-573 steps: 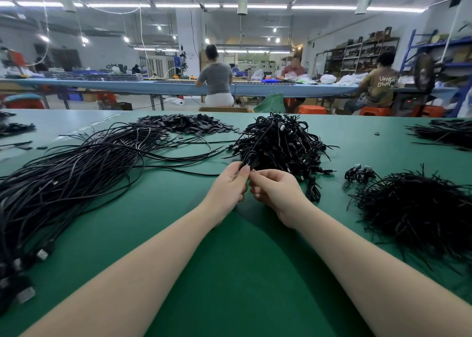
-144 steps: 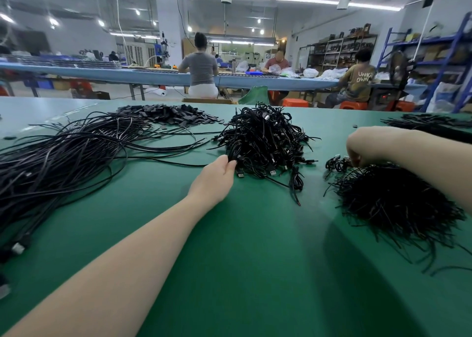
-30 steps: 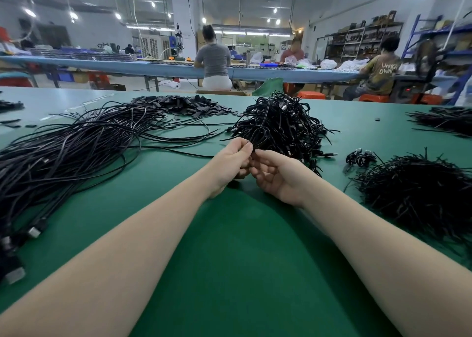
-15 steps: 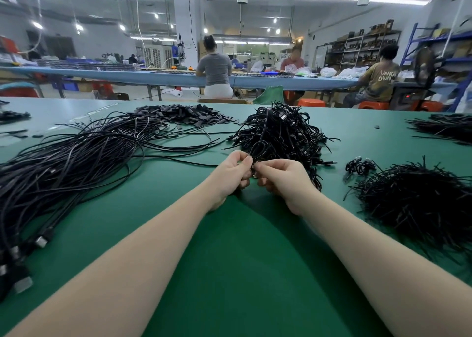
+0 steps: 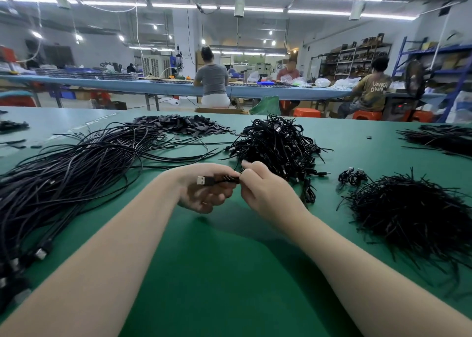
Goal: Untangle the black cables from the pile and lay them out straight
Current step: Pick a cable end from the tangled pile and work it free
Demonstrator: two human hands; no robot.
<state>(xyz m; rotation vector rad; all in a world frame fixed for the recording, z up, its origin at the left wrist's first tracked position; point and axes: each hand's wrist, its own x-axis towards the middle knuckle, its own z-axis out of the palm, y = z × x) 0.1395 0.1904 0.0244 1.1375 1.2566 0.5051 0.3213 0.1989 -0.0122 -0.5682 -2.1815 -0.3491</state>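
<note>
Far left, a broad sheaf of straightened cables [image 5: 63, 183] is spread across the green bench [image 5: 229, 273], plug ends gathered toward the near left edge. Behind it, a low heap of flat black pieces [image 5: 184, 127] is seen. At centre, the tangled pile [image 5: 278, 145] is heaped up, and just in front of it one cable [image 5: 219, 180] is held above the bench: the left hand [image 5: 204, 188] is curled around it, its silver USB plug sticking out leftward, while the right hand [image 5: 260, 186] is pinched onto the same cable right beside. To the right, a small coil [image 5: 352, 177] is lying near a bristly mound of short black ties [image 5: 413, 216]. Beyond, a long blue table [image 5: 166, 87] is occupied by seated workers, shelving [image 5: 357, 58] is stacked at the right wall, and strip lights are lit overhead.
</note>
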